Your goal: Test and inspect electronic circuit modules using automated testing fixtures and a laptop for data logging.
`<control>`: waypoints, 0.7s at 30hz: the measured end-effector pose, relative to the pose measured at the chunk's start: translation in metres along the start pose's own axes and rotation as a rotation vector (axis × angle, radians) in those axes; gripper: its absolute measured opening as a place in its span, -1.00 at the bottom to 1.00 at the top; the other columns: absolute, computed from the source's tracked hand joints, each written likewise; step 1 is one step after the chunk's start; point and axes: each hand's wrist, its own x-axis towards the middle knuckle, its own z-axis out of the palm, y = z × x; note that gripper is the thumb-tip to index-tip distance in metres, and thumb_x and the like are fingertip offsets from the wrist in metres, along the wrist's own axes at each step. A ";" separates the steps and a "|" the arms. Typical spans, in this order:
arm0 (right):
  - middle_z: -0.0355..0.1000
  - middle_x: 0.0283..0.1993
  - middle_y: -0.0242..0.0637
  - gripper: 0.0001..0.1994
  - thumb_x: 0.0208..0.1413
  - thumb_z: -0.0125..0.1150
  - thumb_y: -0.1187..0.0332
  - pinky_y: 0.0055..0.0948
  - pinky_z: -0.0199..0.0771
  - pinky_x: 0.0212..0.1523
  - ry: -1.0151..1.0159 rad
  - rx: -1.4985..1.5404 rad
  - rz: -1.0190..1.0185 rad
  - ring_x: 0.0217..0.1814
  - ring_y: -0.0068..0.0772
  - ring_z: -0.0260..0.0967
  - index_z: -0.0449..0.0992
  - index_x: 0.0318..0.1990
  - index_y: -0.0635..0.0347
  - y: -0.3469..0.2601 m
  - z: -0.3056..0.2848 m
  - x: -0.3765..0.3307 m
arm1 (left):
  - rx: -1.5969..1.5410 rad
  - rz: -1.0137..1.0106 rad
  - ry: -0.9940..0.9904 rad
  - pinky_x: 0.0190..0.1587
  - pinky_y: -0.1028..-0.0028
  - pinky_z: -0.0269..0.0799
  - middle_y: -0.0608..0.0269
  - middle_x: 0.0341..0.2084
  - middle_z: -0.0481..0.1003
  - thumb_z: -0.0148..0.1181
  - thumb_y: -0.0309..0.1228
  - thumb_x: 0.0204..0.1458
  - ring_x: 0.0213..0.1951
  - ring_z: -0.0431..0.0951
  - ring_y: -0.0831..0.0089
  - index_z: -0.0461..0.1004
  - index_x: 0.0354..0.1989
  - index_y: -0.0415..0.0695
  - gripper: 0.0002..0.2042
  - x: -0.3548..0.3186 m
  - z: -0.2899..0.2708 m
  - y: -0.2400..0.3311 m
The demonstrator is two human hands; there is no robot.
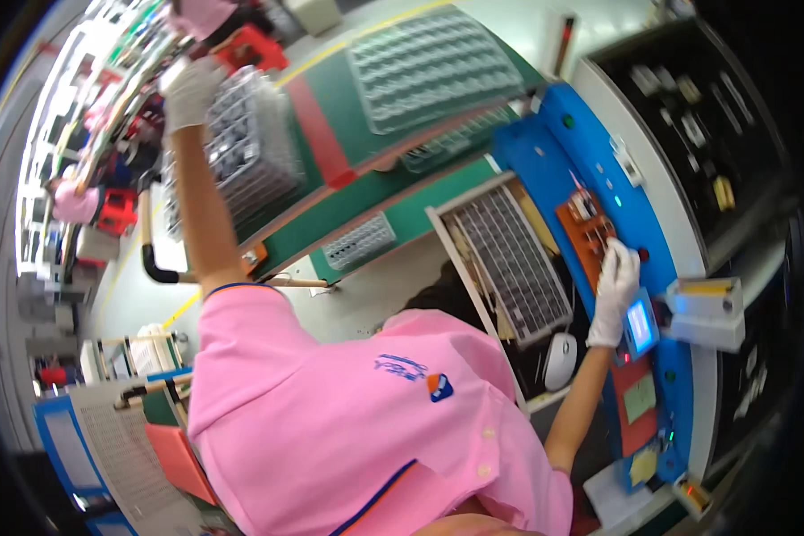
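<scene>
My right hand (616, 288), in a white glove, reaches to the lower end of an orange-brown fixture (583, 234) on the blue bench. Its fingers are bent and close together at the fixture's small metal parts; what they grip is too small to make out. My left hand (192, 94), also gloved, is stretched far out at the upper left. It is beside the top of a stack of clear plastic trays (255, 147). Motion smears its fingers, so their closing and any thing in them cannot be made out.
A clear tray (433, 67) lies on the green shelf (330, 85). The open drawer holds a gridded dark tray (509, 259) and a white mouse (560, 361). A small lit screen (640, 325) stands by my right wrist. Black bins (688, 116) line the far right.
</scene>
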 end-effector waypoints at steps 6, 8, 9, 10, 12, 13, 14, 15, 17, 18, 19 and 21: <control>0.37 -0.09 -0.26 -0.88 0.25 0.16 0.49 -0.46 0.43 -0.16 0.064 0.003 -0.051 -0.18 -0.38 0.39 0.54 -0.10 0.22 0.022 0.015 0.005 | -0.765 -0.803 -0.384 -0.31 0.27 0.41 0.09 -0.54 0.56 0.18 -0.07 -0.03 -0.42 0.55 0.29 0.61 -0.34 -0.28 -0.57 -0.014 0.095 0.007; 0.39 -0.08 -0.26 -0.89 0.25 0.16 0.49 -0.45 0.44 -0.14 0.066 -0.026 -0.043 -0.15 -0.36 0.41 0.54 -0.11 0.21 0.022 0.016 0.006 | -0.796 -0.877 -0.393 -0.25 0.34 0.40 0.17 -0.46 0.57 0.18 -0.13 0.00 -0.37 0.53 0.36 0.60 -0.25 -0.31 -0.58 -0.011 0.075 0.031; 0.41 -0.08 -0.26 -0.89 0.24 0.17 0.50 -0.45 0.44 -0.12 0.047 -0.011 -0.075 -0.13 -0.35 0.43 0.54 -0.11 0.20 0.022 0.020 0.009 | -0.794 -0.869 -0.398 -0.25 0.34 0.40 0.17 -0.46 0.57 0.18 -0.13 0.00 -0.37 0.53 0.36 0.60 -0.25 -0.31 -0.58 -0.018 0.064 0.030; 0.41 -0.08 -0.26 -0.89 0.24 0.17 0.50 -0.45 0.44 -0.12 0.051 -0.020 -0.062 -0.13 -0.35 0.43 0.54 -0.11 0.20 0.022 0.022 0.011 | -0.819 -0.945 -0.391 -0.21 0.36 0.39 0.18 -0.42 0.56 0.18 -0.13 0.02 -0.34 0.51 0.37 0.58 -0.21 -0.32 -0.58 -0.022 0.061 0.028; 0.44 -0.08 -0.26 -0.89 0.25 0.16 0.49 -0.43 0.45 -0.09 0.027 -0.022 -0.089 -0.09 -0.32 0.45 0.53 -0.12 0.19 0.025 0.023 0.016 | -0.847 -1.007 -0.388 -0.17 0.37 0.38 0.19 -0.39 0.56 0.18 -0.13 0.05 -0.32 0.49 0.39 0.57 -0.18 -0.33 -0.57 -0.025 0.057 0.031; 0.46 -0.09 -0.26 -0.90 0.25 0.15 0.49 -0.43 0.46 -0.07 0.015 -0.021 -0.101 -0.07 -0.31 0.46 0.53 -0.12 0.18 0.024 0.024 0.016 | -0.877 -1.035 -0.347 -0.14 0.38 0.37 0.19 -0.36 0.56 0.18 -0.11 0.07 -0.29 0.49 0.40 0.56 -0.16 -0.33 -0.56 -0.028 0.057 0.033; 0.46 -0.09 -0.26 -0.90 0.25 0.15 0.49 -0.43 0.46 -0.07 0.021 -0.027 -0.088 -0.07 -0.31 0.46 0.53 -0.12 0.18 0.024 0.024 0.015 | -0.908 -1.063 -0.305 -0.11 0.39 0.37 0.18 -0.33 0.56 0.17 -0.10 0.09 -0.26 0.48 0.41 0.55 -0.14 -0.33 -0.55 -0.028 0.056 0.035; 0.47 -0.09 -0.27 -0.90 0.24 0.15 0.49 -0.43 0.46 -0.06 0.013 -0.032 -0.090 -0.06 -0.29 0.47 0.53 -0.12 0.18 0.026 0.026 0.017 | -0.935 -1.098 -0.262 -0.08 0.40 0.36 0.18 -0.31 0.56 0.17 -0.09 0.11 -0.24 0.47 0.42 0.55 -0.11 -0.34 -0.54 -0.030 0.054 0.039; 0.49 -0.11 -0.27 -0.89 0.24 0.16 0.50 -0.43 0.47 -0.03 -0.002 -0.047 -0.095 -0.03 -0.27 0.47 0.52 -0.12 0.18 0.029 0.027 0.019 | -0.959 -1.096 -0.245 -0.07 0.39 0.36 0.18 -0.29 0.56 0.18 -0.07 0.12 -0.22 0.47 0.41 0.54 -0.10 -0.33 -0.53 -0.027 0.050 0.050; 0.49 -0.11 -0.27 -0.89 0.24 0.16 0.50 -0.43 0.47 -0.03 0.000 -0.053 -0.086 -0.03 -0.27 0.47 0.52 -0.12 0.18 0.030 0.027 0.019 | -0.984 -1.102 -0.222 -0.06 0.39 0.36 0.18 -0.28 0.56 0.18 -0.06 0.12 -0.20 0.47 0.41 0.54 -0.09 -0.33 -0.51 -0.024 0.049 0.058; 0.50 -0.11 -0.27 -0.89 0.24 0.16 0.50 -0.43 0.47 -0.03 0.005 -0.051 -0.085 -0.04 -0.27 0.47 0.53 -0.12 0.18 0.032 0.027 0.020 | -1.011 -1.108 -0.199 -0.05 0.38 0.36 0.18 -0.27 0.56 0.18 -0.04 0.13 -0.19 0.47 0.41 0.54 -0.08 -0.33 -0.50 -0.020 0.051 0.063; 0.50 -0.12 -0.27 -0.89 0.24 0.16 0.51 -0.42 0.47 -0.02 0.016 -0.039 -0.080 -0.05 -0.28 0.47 0.53 -0.11 0.18 0.031 0.027 0.018 | -0.938 -1.079 -0.269 -0.04 0.38 0.36 0.18 -0.25 0.56 0.19 -0.05 0.13 -0.17 0.48 0.41 0.53 -0.06 -0.33 -0.50 -0.016 0.058 0.055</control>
